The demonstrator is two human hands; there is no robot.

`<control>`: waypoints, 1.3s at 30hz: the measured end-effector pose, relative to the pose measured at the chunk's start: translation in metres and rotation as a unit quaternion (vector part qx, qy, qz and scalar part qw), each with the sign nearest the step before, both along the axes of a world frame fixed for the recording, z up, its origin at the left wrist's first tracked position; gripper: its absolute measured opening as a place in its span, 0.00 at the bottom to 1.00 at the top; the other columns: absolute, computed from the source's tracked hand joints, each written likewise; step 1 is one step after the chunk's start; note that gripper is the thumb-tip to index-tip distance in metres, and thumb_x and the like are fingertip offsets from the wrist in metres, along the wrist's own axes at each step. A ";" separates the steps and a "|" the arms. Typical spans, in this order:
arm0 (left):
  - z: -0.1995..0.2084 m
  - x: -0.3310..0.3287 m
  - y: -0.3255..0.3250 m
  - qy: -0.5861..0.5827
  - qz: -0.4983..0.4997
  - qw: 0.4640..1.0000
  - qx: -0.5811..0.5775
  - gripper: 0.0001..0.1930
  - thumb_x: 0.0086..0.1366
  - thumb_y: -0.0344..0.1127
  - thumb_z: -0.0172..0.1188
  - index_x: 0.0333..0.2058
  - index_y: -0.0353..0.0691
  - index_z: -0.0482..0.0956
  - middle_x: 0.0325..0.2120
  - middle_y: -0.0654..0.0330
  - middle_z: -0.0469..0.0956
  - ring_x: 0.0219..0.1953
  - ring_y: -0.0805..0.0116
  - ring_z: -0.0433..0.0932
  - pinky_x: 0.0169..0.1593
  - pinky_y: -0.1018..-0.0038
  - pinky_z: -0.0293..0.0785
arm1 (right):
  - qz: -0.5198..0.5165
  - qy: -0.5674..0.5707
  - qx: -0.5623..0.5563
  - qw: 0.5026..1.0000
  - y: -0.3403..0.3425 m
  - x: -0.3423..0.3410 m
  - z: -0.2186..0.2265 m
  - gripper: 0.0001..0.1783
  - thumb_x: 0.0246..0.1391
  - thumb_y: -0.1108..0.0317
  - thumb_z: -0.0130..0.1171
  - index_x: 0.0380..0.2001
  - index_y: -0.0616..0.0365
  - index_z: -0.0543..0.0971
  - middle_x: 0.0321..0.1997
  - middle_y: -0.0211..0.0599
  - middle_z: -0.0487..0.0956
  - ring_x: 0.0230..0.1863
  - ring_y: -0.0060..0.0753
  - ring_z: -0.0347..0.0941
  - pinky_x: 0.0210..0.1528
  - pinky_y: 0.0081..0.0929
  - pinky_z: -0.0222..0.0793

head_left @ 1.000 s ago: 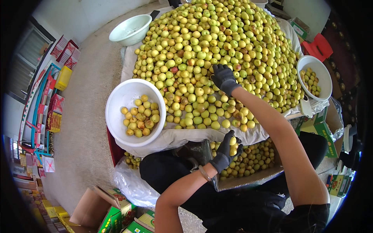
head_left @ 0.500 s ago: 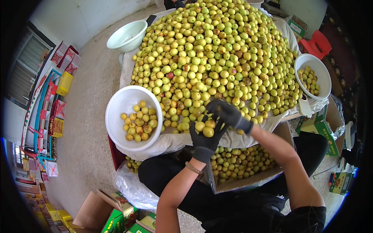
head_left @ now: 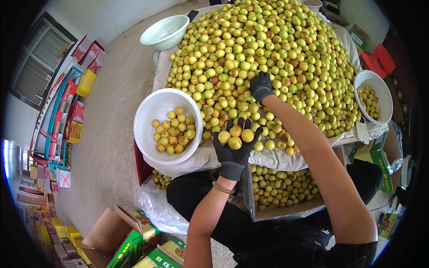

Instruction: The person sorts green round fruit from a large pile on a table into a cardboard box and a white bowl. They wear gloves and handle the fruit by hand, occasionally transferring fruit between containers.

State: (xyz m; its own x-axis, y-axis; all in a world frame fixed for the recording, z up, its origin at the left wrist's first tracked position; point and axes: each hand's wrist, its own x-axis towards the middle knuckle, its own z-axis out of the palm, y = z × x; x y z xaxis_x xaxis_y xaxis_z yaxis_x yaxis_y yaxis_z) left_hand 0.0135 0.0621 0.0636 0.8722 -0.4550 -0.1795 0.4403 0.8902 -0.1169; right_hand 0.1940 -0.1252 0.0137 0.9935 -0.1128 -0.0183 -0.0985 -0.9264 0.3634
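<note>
A big heap of round yellow-green fruits (head_left: 250,53), some with brown or red patches, covers the cloth-lined table in front of me. My left hand (head_left: 236,149), in a dark glove, is palm up at the heap's near edge. Several yellow fruits (head_left: 234,143) rest in it, cradled by the spread fingers. Farther up the heap, my right hand (head_left: 261,86), gloved too, reaches down with its fingers bent against the fruits. What its fingers hold, if anything, is hidden. Left of my left hand stands a white basin (head_left: 144,120) with several yellow fruits inside.
Below the table edge, a cardboard box (head_left: 286,212) of fruits sits between my legs. A second white basin (head_left: 387,96) stands at the right, a pale green one (head_left: 154,38) at the far left. Open green cartons (head_left: 129,250) lie lower left; a red chair (head_left: 380,60) stands far right.
My right hand has moved from beside the left hand up onto the heap. The left fingers have spread, and more fruits show in that palm. The whole view has shifted slightly.
</note>
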 end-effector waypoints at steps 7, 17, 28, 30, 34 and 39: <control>-0.016 0.008 0.029 -0.006 0.006 0.998 -0.062 0.32 0.59 0.57 0.49 0.55 0.39 0.61 0.54 0.46 0.61 0.57 0.44 0.60 0.61 0.44 0.53 | 0.100 -0.160 0.205 0.960 0.002 -0.031 0.017 0.22 0.47 0.56 0.56 0.43 0.56 0.70 0.35 0.39 0.78 0.48 0.42 0.69 0.52 0.40 0.58; -0.039 0.098 0.136 0.061 0.218 0.973 0.043 0.24 0.62 0.45 0.44 0.53 0.37 0.63 0.57 0.50 0.60 0.58 0.47 0.60 0.61 0.44 0.53 | -0.101 -0.020 0.816 0.569 0.003 -0.224 0.033 0.13 0.56 0.62 0.52 0.41 0.57 0.72 0.26 0.26 0.71 0.23 0.15 0.65 0.24 0.14 0.63; -0.015 -0.077 0.072 -0.013 -0.145 0.981 0.131 0.14 0.65 0.38 0.48 0.48 0.40 0.69 0.44 0.58 0.71 0.46 0.66 0.70 0.49 0.72 0.70 | 0.293 -0.179 0.483 0.805 0.102 -0.292 0.107 0.31 0.47 0.70 0.59 0.55 0.61 0.63 0.55 0.51 0.66 0.56 0.51 0.63 0.58 0.41 0.59; 0.000 -0.081 0.133 -0.065 -0.032 0.997 -0.006 0.11 0.64 0.34 0.49 0.43 0.38 0.70 0.40 0.57 0.71 0.43 0.68 0.70 0.43 0.75 0.71 | 0.277 -0.148 0.546 0.777 0.089 -0.307 0.109 0.31 0.47 0.70 0.60 0.55 0.60 0.63 0.55 0.51 0.65 0.56 0.52 0.63 0.57 0.41 0.60; 0.017 -0.071 0.248 -0.099 0.171 0.980 -0.013 0.08 0.62 0.30 0.50 0.40 0.35 0.71 0.38 0.55 0.71 0.40 0.69 0.70 0.40 0.77 0.72 | 0.170 -0.115 0.580 0.789 0.030 -0.343 0.077 0.26 0.48 0.72 0.59 0.52 0.61 0.67 0.54 0.53 0.66 0.55 0.53 0.65 0.54 0.37 0.64; -0.024 -0.084 0.318 -0.029 0.249 0.681 0.688 0.13 0.63 0.28 0.49 0.46 0.32 0.68 0.42 0.55 0.72 0.40 0.67 0.73 0.45 0.74 0.73 | 0.130 -0.177 0.496 0.840 -0.049 -0.387 0.056 0.24 0.49 0.72 0.58 0.51 0.60 0.67 0.53 0.52 0.67 0.53 0.55 0.65 0.54 0.40 0.64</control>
